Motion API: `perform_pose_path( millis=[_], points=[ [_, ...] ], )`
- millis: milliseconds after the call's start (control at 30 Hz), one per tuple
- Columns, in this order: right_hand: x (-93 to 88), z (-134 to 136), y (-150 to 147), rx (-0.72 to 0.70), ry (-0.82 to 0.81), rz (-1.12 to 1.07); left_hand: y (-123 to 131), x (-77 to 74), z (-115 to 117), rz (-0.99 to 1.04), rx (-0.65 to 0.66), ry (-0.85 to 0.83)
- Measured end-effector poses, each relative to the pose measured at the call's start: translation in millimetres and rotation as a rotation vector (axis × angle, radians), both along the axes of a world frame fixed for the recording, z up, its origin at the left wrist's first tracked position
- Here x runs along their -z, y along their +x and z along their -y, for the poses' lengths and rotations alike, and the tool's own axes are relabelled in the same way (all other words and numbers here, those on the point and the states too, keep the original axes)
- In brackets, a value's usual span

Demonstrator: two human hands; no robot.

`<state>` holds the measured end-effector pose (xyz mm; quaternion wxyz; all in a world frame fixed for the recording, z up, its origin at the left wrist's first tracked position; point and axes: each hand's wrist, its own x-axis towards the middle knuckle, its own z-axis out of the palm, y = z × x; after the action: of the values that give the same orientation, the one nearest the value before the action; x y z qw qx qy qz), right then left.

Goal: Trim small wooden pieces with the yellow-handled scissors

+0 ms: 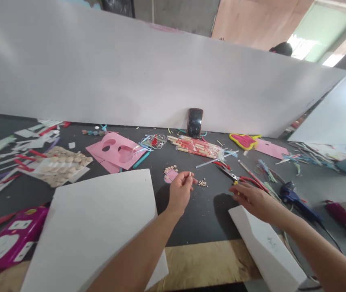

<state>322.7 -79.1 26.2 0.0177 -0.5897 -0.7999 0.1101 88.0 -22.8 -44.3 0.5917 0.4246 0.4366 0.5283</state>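
Note:
My left hand (pixel 180 192) is closed in a pinch above the dark table, with a small pale piece (pixel 190 174) between thumb and fingertips. Behind it lies a small pink paper piece (pixel 171 175) with little wooden discs (pixel 169 168) along its edge. A little pile of tiny wooden bits (pixel 202 183) sits just right of that hand. My right hand (pixel 248 197) hovers over the near end of a white foam block (pixel 267 243), its fingers drawn together. Something yellow (pixel 236 183) shows at its fingertips; its kind cannot be made out. Red-handled pliers (pixel 241 178) lie just beyond.
A large white board (pixel 103 223) covers the table's near left. A phone (pixel 195 123) leans on the white partition (pixel 130 77). Packaged sticks (pixel 195 147) and pink cutouts (pixel 118 150) lie behind. At right are a blue glue gun (pixel 294 198) and its cable.

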Motion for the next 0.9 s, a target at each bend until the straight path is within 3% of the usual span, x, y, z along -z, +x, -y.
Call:
perform_pose_path(
  millis=[233, 367, 533, 700, 900],
  points=[
    [14.5, 68.4, 21.5, 0.221, -0.168, -0.020, 1.1, 2.1, 3.6, -0.078, 0.019, 0.040],
    [26.5, 78.5, 10.6, 0.278, -0.081, -0.062, 0.6, 3.7, 5.9, -0.142, 0.007, 0.060],
    [21.9, 64.5, 11.0, 0.289, 0.006, -0.095, -0.4, 1.7, 7.3, -0.170, 0.015, 0.054],
    [8.6, 27.9, 34.4, 0.353, 0.126, -0.031, 0.0, 3.0, 6.9, -0.168, 0.012, 0.047],
    [18.3, -15.6, 49.4, 0.331, 0.071, 0.068, -0.1, 3.8, 6.5, -0.146, 0.012, 0.040]
  ],
)
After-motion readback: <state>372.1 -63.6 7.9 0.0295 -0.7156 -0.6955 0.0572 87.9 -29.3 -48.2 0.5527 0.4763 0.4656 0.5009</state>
